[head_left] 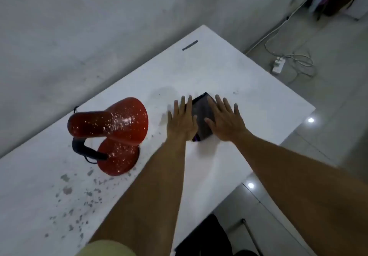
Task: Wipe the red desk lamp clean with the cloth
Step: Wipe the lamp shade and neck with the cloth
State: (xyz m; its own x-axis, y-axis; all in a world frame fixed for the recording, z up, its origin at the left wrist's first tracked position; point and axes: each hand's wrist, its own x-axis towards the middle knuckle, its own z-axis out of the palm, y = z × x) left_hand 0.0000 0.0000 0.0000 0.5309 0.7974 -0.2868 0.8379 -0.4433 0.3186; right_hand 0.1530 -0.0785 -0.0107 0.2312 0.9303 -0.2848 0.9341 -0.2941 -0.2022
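A red desk lamp (117, 128) stands on the white table (229, 72), left of centre, its shade and round base speckled with pale flecks; a black neck joins them. A dark folded cloth (202, 116) lies flat on the table to the lamp's right. My left hand (182, 122) rests flat, fingers spread, over the cloth's left edge. My right hand (225, 120) lies flat with fingers spread on the cloth's right side. Neither hand grips anything. Both hands hide part of the cloth.
Grey flecks litter the table near the lamp's base (79, 202). A small dark strip (190, 45) lies near the far corner. A wall runs behind the table. On the floor at right lie a white power strip (278, 66) and cables. A dark object (205, 237) sits below the table's near edge.
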